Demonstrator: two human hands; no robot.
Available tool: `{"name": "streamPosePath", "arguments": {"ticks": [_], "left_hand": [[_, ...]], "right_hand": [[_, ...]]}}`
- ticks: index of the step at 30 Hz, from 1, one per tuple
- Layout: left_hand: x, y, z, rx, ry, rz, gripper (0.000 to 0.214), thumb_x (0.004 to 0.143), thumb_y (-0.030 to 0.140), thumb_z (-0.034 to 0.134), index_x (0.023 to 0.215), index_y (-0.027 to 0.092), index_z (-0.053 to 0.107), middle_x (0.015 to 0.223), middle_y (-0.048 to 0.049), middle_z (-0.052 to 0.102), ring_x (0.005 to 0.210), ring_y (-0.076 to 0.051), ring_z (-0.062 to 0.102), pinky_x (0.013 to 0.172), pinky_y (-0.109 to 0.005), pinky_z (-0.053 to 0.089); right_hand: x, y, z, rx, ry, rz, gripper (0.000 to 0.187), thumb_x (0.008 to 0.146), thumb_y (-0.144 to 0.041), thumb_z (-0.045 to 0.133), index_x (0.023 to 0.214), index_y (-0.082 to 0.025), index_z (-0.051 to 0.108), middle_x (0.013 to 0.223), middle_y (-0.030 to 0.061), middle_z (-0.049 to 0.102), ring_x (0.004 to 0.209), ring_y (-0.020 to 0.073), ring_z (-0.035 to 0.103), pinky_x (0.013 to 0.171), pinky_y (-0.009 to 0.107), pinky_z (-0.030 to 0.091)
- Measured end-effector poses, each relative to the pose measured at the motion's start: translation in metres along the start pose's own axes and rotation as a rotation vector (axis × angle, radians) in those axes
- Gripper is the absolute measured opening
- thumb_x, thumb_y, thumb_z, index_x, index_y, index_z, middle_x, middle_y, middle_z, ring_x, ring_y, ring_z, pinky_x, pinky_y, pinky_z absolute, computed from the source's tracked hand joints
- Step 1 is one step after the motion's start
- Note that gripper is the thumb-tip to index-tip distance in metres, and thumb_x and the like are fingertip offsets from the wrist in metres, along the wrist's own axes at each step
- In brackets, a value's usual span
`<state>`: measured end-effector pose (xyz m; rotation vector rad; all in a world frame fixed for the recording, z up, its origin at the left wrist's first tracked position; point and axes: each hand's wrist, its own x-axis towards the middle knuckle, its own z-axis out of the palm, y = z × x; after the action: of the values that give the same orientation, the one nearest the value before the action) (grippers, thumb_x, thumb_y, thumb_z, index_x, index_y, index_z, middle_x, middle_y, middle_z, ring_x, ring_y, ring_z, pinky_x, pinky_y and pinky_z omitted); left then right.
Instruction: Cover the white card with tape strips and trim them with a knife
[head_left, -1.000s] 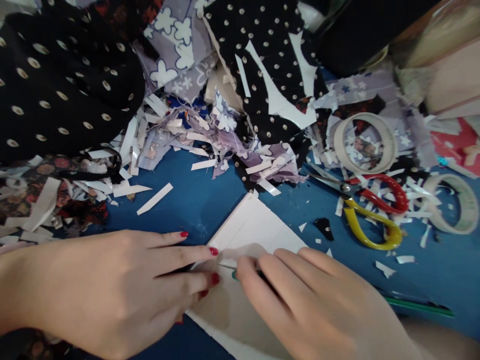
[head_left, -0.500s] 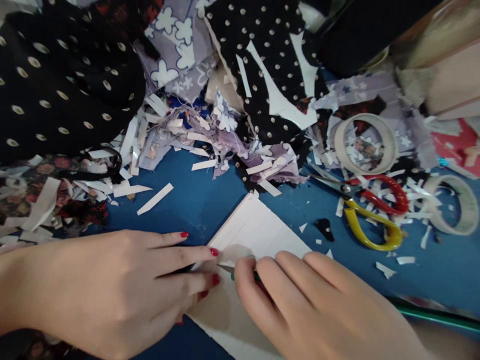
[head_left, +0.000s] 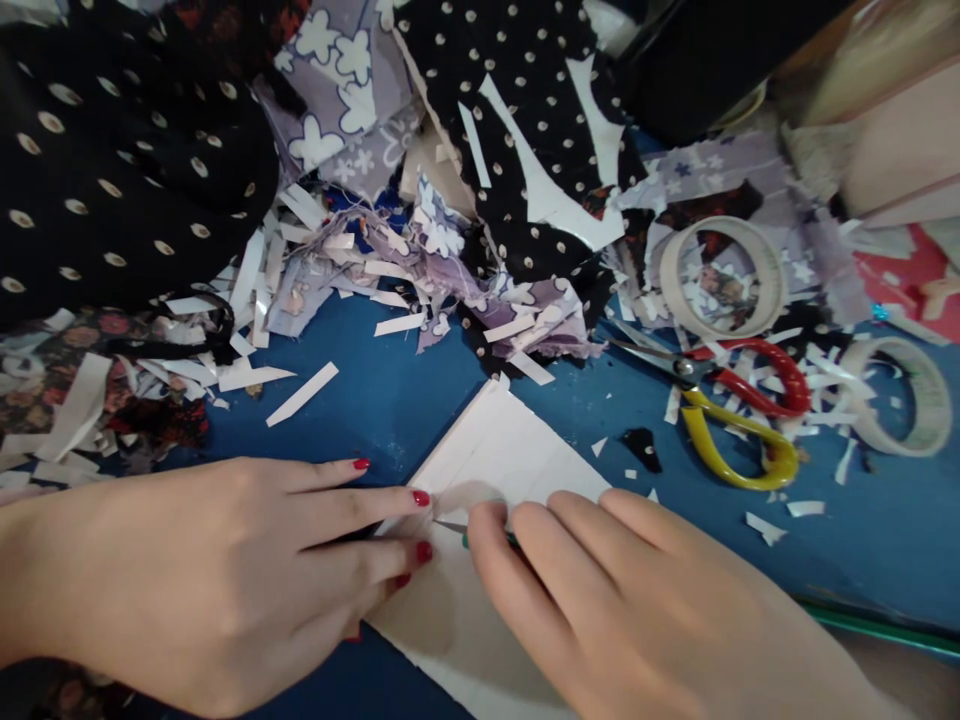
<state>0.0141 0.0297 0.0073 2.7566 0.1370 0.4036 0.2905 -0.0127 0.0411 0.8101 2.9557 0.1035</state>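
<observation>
Clock read from view centre, blue desk (head_left: 367, 405) underneath. 10 o'clock: black dotted cloth (head_left: 97, 170), bunched. Between 7 and 8: left hand (head_left: 225, 580), palm down; grip spread out, clasping nothing, red-nailed fingertips laid on the white card. 12 o'clock, just above centre: lilac floral scraps (head_left: 450, 275), paper strips (head_left: 302, 394) strewn leftward. 6 o'clock: white card (head_left: 517, 450), 1 corner pointing to 12. 12 o'clock, higher: black dotted piece (head_left: 547, 130), white offcuts on top. 5 o'clock: right hand (head_left: 622, 610); grip closed around green tool (head_left: 465, 541), mostly hidden, tip toward left fingertips. 3 o'clock: red-and-yellow scissors (head_left: 684, 368), blades toward 10. Between 2 and 3: 1 pale ring (head_left: 673, 285); far 3 o'clock: 1 more ring (head_left: 930, 400).
</observation>
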Motion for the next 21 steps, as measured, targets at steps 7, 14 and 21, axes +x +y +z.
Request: {"name": "streamPosePath", "arguments": {"ticks": [7, 14, 21], "left_hand": [[-0.0006, 0.0002, 0.0007, 0.003, 0.009, 0.002, 0.026, 0.105, 0.023, 0.057, 0.101, 0.021, 0.083, 0.135, -0.0056, 0.077, 0.133, -0.028, 0.068, 0.107, -0.042, 0.064], [-0.0027, 0.002, 0.0006, -0.027, -0.002, -0.012, 0.022, 0.103, 0.023, 0.061, 0.103, 0.02, 0.083, 0.135, -0.0053, 0.078, 0.134, -0.027, 0.068, 0.108, -0.04, 0.063], [-0.0011, 0.0011, 0.0013, -0.011, -0.023, -0.001, 0.029, 0.107, 0.022, 0.054, 0.109, 0.022, 0.083, 0.139, -0.0044, 0.075, 0.136, -0.028, 0.065, 0.109, -0.042, 0.062]], "right_hand": [[-0.0037, 0.0039, 0.0016, 0.001, 0.036, 0.002, 0.024, 0.096, -0.011, 0.052, 0.112, -0.012, 0.07, 0.072, 0.0028, 0.066, 0.063, 0.0177, 0.056, 0.061, 0.035, 0.039], [-0.0047, 0.0021, 0.0051, 0.036, 0.092, -0.003, 0.021, 0.1, -0.01, 0.052, 0.111, -0.013, 0.07, 0.077, 0.0041, 0.073, 0.068, 0.0186, 0.06, 0.064, 0.035, 0.043], [-0.0007, -0.0009, 0.0086, 0.036, 0.064, -0.002, 0.026, 0.101, -0.009, 0.048, 0.111, -0.014, 0.072, 0.078, 0.0057, 0.074, 0.068, 0.0177, 0.061, 0.061, 0.033, 0.045]]}}
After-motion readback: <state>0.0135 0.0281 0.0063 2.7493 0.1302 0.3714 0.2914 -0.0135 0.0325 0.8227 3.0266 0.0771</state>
